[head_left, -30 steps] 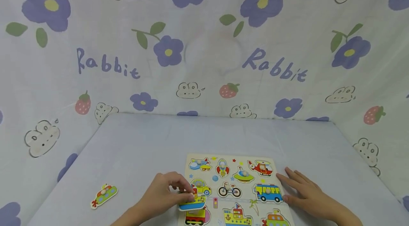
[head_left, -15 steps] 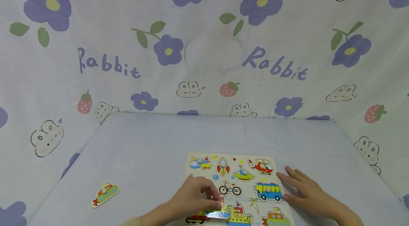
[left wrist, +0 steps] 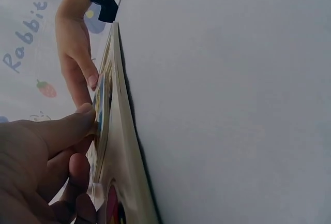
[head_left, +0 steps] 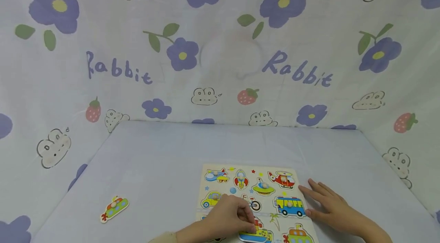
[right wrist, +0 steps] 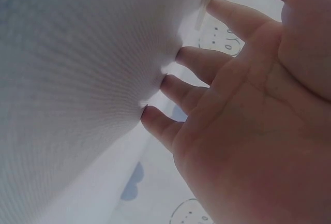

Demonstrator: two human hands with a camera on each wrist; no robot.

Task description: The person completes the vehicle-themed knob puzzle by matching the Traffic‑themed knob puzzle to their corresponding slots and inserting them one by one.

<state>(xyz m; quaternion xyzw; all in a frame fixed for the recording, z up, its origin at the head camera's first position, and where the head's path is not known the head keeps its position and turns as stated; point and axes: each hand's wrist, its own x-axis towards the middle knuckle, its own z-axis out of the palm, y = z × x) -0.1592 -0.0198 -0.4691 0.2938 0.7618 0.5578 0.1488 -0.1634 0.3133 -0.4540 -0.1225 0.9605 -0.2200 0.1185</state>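
My left hand (head_left: 231, 216) pinches the small knob of a ship puzzle piece (head_left: 256, 235) between thumb and fingers. The piece lies over the printed ship place in the lower row of the wooden puzzle board (head_left: 203, 182). In the left wrist view the ship piece (left wrist: 102, 125) stands close against the board's face, its knob hidden by the fingertips. My right hand (head_left: 331, 208) lies with fingers spread at the board's right edge. Its fingertips (right wrist: 186, 56) rest on the tabletop in the right wrist view. A submarine piece (head_left: 114, 209) with a knob lies apart on the left.
Knobbed pieces fill the upper board: a plane (head_left: 216, 176), rocket (head_left: 241, 180), helicopter (head_left: 282, 179), flying saucer (head_left: 263, 187), car (head_left: 210, 200) and bus (head_left: 290, 206). A printed submarine (head_left: 297, 234) shows at lower right. A patterned cloth (head_left: 227, 44) hangs behind the table (head_left: 165, 151).
My left hand has carried the ship piece rightward from the board's left side, over the train, to the printed ship. The right hand has stayed at the board's edge.
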